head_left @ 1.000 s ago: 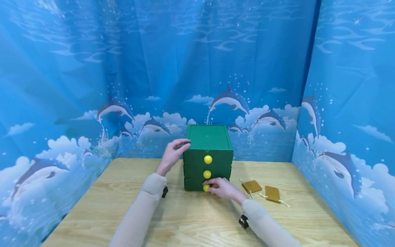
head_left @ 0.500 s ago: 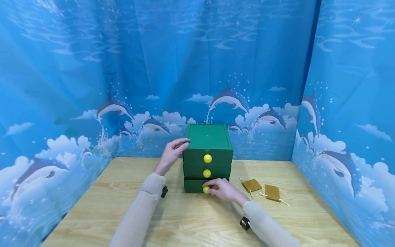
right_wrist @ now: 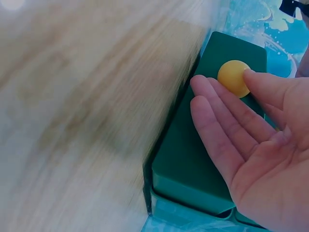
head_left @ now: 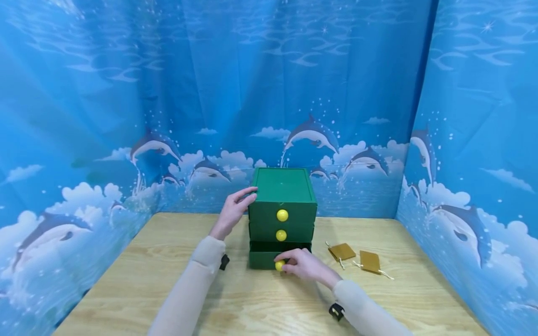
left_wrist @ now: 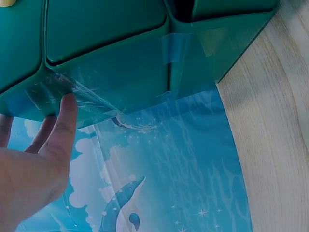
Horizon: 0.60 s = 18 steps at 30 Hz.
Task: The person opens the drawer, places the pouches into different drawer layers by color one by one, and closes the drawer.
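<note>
A green three-drawer cabinet (head_left: 286,186) with round yellow knobs stands mid-table. Its bottom drawer (head_left: 261,261) is pulled partway out, showing a dark interior. My right hand (head_left: 307,266) pinches that drawer's yellow knob (head_left: 279,265); the right wrist view shows the thumb on the knob (right_wrist: 234,78) and the other fingers stretched along the drawer front (right_wrist: 193,150). At the cabinet's upper left edge, my left hand (head_left: 232,211) touches the side with extended fingers. In the left wrist view a fingertip (left_wrist: 69,100) presses the side near clear tape.
Two brown drawstring pouches (head_left: 342,252) (head_left: 370,262) with pale cords lie on the wooden table (head_left: 126,289) to the cabinet's right. A blue dolphin-print curtain (head_left: 235,93) encloses the table at the back and sides.
The bottom drawer, closed a second ago, has slid out toward me with my right hand on its knob. My left hand has stayed at the cabinet's left edge.
</note>
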Tool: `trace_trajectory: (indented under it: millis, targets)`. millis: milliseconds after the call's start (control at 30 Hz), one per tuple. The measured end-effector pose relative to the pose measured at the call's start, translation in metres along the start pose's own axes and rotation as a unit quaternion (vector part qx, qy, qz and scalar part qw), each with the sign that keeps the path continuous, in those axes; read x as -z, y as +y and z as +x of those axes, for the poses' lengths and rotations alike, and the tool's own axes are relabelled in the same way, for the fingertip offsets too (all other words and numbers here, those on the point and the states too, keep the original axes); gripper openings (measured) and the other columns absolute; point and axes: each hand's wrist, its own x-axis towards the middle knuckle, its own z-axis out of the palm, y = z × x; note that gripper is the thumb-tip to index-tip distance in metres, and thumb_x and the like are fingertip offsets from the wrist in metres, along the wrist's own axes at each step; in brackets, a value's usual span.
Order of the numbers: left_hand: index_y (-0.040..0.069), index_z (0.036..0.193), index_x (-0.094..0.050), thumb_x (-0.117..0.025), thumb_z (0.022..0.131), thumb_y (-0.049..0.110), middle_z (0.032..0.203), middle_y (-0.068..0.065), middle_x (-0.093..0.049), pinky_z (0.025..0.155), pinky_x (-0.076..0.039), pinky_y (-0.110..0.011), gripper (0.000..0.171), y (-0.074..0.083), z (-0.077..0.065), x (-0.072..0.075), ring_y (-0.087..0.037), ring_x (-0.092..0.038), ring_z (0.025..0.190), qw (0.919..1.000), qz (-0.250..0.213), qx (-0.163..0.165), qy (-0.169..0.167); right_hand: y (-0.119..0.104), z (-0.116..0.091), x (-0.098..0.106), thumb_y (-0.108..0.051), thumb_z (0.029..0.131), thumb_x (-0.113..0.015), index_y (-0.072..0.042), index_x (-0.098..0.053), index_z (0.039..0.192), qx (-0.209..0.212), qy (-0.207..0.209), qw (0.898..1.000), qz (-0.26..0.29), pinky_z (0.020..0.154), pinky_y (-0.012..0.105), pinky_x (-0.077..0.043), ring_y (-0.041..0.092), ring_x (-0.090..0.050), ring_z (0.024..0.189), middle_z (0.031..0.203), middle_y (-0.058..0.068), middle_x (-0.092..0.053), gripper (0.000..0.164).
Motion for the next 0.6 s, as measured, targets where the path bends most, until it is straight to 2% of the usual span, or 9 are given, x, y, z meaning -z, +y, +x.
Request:
trace_trajectory:
  millis: [400, 600]
  targets:
    - [0.028, 0.137, -0.057, -0.059, 0.095, 0.049, 0.149, 0.002, -0.047, 0.104, -0.045, -0.052, 0.047, -0.0008, 0.0, -0.0002, -0.023, -0.049, 0.133, 0.9999, -0.008, -0.003, 0.005, -0.0055, -0.0071, -0.0056, -0.012, 0.095, -0.063, -0.012, -0.069, 0.122, 0.007, -0.008, 1.0, 0.011, 0.065, 0.02, -0.053, 0.015, -0.071, 0.08, 0.099, 0.002, -0.076, 0.028]
    - [0.028, 0.138, -0.056, -0.058, 0.097, 0.047, 0.152, 0.001, -0.044, 0.106, -0.042, -0.053, 0.046, -0.0001, 0.0003, 0.0, -0.024, -0.048, 0.135, 1.0, -0.008, 0.002, 0.002, -0.0069, -0.0088, -0.0043, -0.012, 0.095, -0.064, -0.01, -0.069, 0.122, 0.008, -0.012, 1.0, 0.007, 0.065, 0.02, -0.052, 0.015, -0.071, 0.079, 0.099, 0.002, -0.075, 0.028]
